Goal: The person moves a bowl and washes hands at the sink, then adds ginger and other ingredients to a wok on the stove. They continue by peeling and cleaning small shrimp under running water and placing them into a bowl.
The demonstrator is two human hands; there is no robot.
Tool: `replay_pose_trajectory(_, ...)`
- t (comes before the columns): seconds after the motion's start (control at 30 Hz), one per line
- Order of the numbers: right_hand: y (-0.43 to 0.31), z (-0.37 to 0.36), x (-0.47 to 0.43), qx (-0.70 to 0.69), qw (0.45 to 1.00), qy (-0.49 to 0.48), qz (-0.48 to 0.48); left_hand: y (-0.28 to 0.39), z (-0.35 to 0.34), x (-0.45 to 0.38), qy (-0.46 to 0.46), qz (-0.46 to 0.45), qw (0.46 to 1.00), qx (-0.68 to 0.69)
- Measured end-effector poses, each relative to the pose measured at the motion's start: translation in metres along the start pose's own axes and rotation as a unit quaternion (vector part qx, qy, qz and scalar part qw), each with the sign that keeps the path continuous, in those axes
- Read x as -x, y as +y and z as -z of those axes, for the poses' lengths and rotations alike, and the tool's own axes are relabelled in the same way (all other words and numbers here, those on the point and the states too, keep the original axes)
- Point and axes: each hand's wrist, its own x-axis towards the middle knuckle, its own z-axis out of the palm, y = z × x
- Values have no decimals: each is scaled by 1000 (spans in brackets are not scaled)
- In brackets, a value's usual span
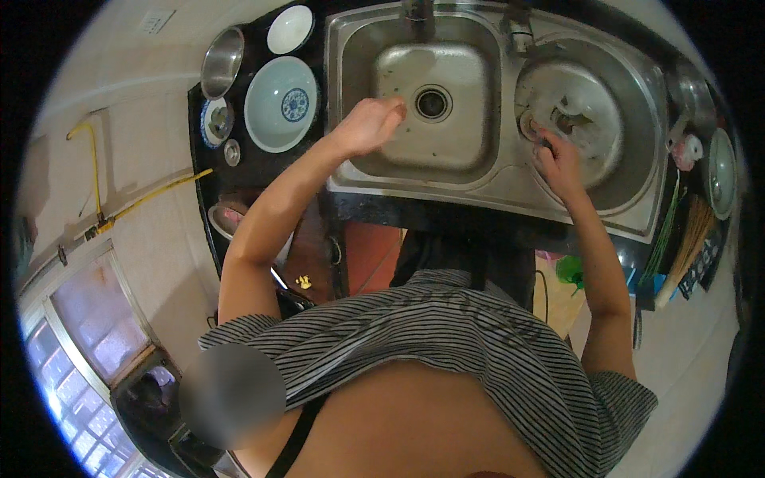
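Observation:
My left hand hovers over the left part of the square steel sink basin, its fingers curled; whether anything is between them I cannot tell. The basin's drain lies just right of it, with small dark bits around. In the round steel basin, my right hand reaches down at the left side, its fingertips on a small round brownish item, which it seems to grip. Pale and dark pieces lie by that basin's drain, beside the hand.
Left of the sink stand a pale green bowl, a white bowl and a steel bowl. To the right are another green bowl, a straw brush and a steel pot. Faucets overhang both basins.

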Motion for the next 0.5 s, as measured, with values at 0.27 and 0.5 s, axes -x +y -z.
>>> replay_pose_trajectory(0.27, 15, 48, 79, -23, 985, 102, -138, 30, -58, -43, -119, -27, 992, -6)
replay_pose_trajectory(0.5, 20, 99, 163, -34, 938, 269, -218, 150, -208, -67, -263, -311, 913, 8)
